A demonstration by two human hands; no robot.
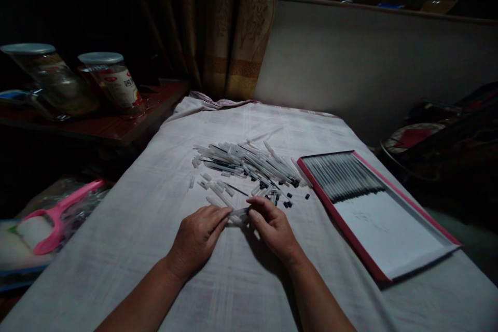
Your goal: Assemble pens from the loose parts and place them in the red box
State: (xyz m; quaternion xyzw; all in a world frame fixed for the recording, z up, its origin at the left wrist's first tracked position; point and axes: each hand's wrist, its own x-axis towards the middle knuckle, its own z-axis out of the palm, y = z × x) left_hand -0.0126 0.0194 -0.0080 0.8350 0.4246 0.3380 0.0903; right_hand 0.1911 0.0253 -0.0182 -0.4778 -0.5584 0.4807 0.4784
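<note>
My left hand (200,233) is closed, with thumb and fingers pinching one end of a clear pen barrel (239,211). Around the other end of it, the fingers of my right hand (274,225) are bent in a pinch. Both hands are just above the cloth, in front of a heap of pen parts (249,161). Clear barrels and dark refills make up the heap. Short clear caps (206,177) and small black plugs (288,204) are scattered on its near side. My fingertips partly hide the piece between them.
A shallow red-edged box (392,238) at the right holds a row of pens (342,174). The bed cloth (187,290) spreads under everything. Lidded jars (112,83) stand on a dark wooden table (136,129) at the left. Below them lies a pink plastic handle (58,215).
</note>
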